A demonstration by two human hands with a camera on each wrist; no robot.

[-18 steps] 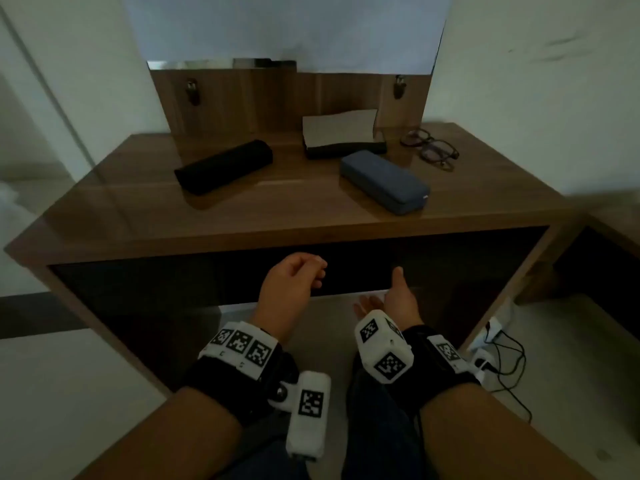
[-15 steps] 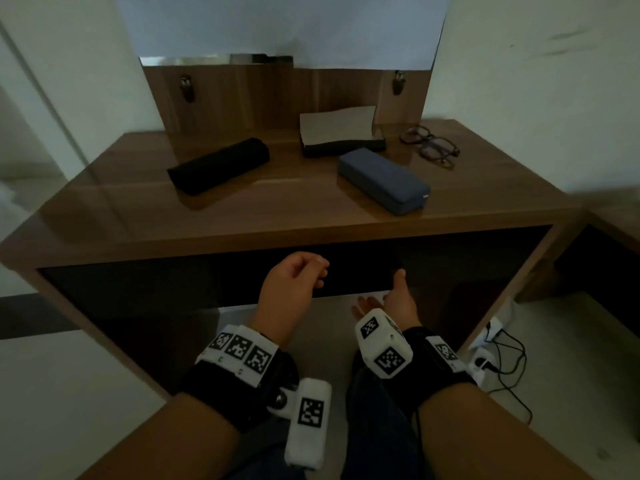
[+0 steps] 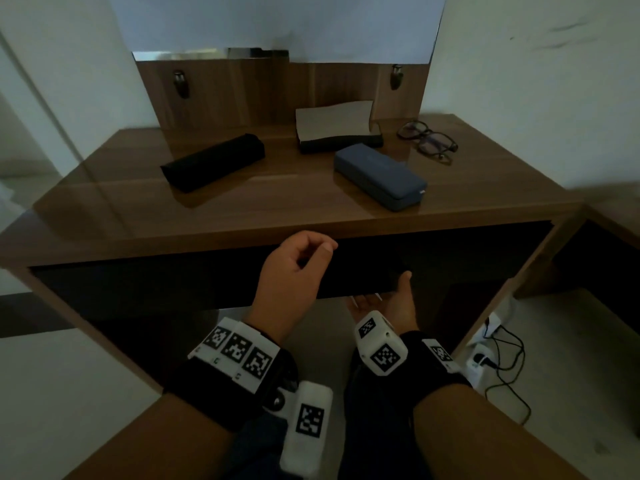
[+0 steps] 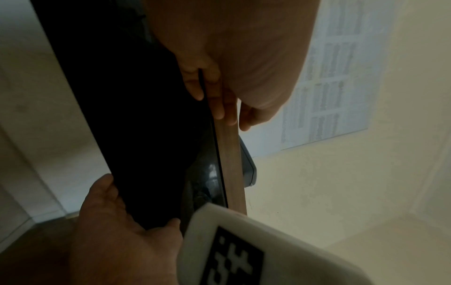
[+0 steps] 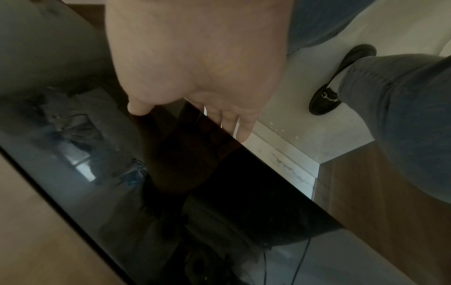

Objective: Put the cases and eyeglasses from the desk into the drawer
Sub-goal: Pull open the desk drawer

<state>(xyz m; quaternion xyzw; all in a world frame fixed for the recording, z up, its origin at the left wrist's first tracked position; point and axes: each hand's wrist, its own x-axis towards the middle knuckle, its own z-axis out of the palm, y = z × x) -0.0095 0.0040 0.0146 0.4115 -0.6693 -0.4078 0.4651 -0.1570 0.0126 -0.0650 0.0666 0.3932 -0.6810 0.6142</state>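
Note:
On the wooden desk (image 3: pixel 138 216) lie a black soft case (image 3: pixel 211 162), a blue-grey hard case (image 3: pixel 381 180), a dark case with a raised grey flap (image 3: pixel 337 131) and dark-framed eyeglasses (image 3: pixel 427 142). Below the desktop runs the glossy black drawer front (image 3: pixel 173 282), closed. My right hand (image 3: pixel 391 292) is palm up at its lower edge, with the thumb on the face and the fingers (image 5: pixel 241 131) hooked underneath. My left hand (image 3: pixel 311 252) hovers loosely curled at the desk's front edge, holding nothing, and its fingertips (image 4: pixel 219 108) are near the seam above the drawer.
A wooden back panel with two hooks (image 3: pixel 180 83) stands behind the desk. A white power strip with black cables (image 3: pixel 485 355) lies on the floor at the right. A lower wooden unit (image 3: pixel 613 216) adjoins the desk's right side. My legs and a black shoe (image 5: pixel 327 100) are beneath.
Both hands have risen toward the desk. The right hand has reached the drawer front's lower edge and taken hold of it. The left hand now sits level with the desktop edge.

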